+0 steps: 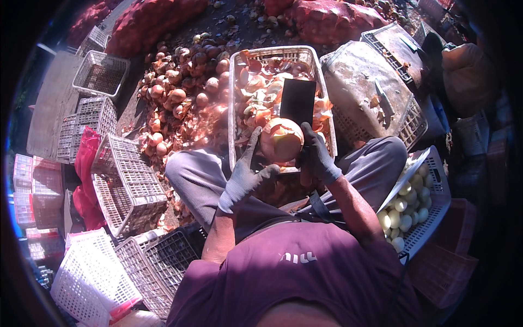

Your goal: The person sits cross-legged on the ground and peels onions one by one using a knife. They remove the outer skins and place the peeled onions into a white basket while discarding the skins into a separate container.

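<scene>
A large brown onion with torn, partly peeled skin is between my gloved hands, above the near end of a crate of onion skins. My left hand bears on the onion's left side, index finger and thumb apart around it; its other fingers are hidden. My right hand is closed at the onion's right side, its thumb by the onion. Beyond that thumb rises a dark flat rectangular thing, seemingly a broad knife blade. A brown stub like a handle shows below the same hand.
Unpeeled onions lie heaped left of the crate. A knife rests on a covered crate to the right. Peeled onions fill a white basket by my right knee. Plastic crates stand left; red mesh sacks lie beyond.
</scene>
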The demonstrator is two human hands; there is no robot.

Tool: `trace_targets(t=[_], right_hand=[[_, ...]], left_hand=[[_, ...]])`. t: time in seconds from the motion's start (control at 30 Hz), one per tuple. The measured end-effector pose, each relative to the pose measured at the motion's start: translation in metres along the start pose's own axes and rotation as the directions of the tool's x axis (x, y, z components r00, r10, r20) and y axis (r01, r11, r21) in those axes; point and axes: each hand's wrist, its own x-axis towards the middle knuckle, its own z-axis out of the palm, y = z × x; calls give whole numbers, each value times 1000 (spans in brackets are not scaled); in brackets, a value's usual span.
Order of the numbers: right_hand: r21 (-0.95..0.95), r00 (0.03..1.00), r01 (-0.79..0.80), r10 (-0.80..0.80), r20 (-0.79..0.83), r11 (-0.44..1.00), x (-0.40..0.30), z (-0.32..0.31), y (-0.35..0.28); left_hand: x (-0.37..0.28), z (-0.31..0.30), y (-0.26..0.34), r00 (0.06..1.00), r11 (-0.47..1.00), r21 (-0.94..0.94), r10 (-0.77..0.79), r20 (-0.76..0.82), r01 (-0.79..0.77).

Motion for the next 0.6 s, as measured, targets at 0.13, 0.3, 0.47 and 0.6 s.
trace_targets(t=[0.13, 0.3, 0.47, 0.6], right_hand=[[-201, 884, 426, -453, -115, 882, -5, 3, -14], [-641, 561, 676, -818, 127, 364, -27, 3, -43], [-782, 632, 615, -653, 418, 95, -43, -13, -39], [-743, 606, 657, -673, 423, 125, -47, -14, -42]], left_hand=[[5, 21, -34, 974, 935, -294, 222, 45, -200], [10, 5, -109, 990, 841, -528, 144, 2, -122], [13, -8, -87, 996, 893, -440, 79, -51, -93], [11, -13, -59, 999, 865, -501, 1, -43, -23]])
